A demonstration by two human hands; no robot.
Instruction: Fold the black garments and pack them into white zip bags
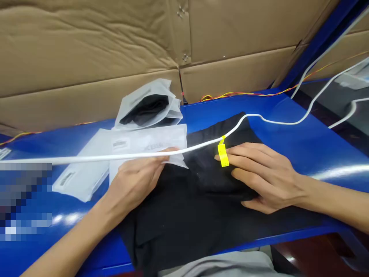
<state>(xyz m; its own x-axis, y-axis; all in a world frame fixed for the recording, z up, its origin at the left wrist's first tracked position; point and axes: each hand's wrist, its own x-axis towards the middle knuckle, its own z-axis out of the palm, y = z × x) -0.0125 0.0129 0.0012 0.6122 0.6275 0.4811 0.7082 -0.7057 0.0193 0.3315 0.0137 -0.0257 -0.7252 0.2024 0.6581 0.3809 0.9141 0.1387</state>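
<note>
My left hand (pixel 141 173) is closed, with its fingertips at the open end of a white translucent plastic bag (pixel 147 136) that bears faint print and a label. Right of the bag's mouth lies a folded black garment (pixel 213 181), spread toward the table's front edge. My right hand (pixel 268 175) rests on this black cloth with its fingers stretched out and apart. A white cable (pixel 132 156) crosses in front of the bag and the cloth. From it hangs a yellow tag (pixel 223 154), just before my right fingertips.
Behind lies another plastic bag (pixel 129 104) with black cloth inside. A further white bag (pixel 86 169) lies to the left on the blue table (pixel 325 165). Cardboard (pixel 86 46) walls the back, with red and yellow wires (pixel 236 93) along its foot.
</note>
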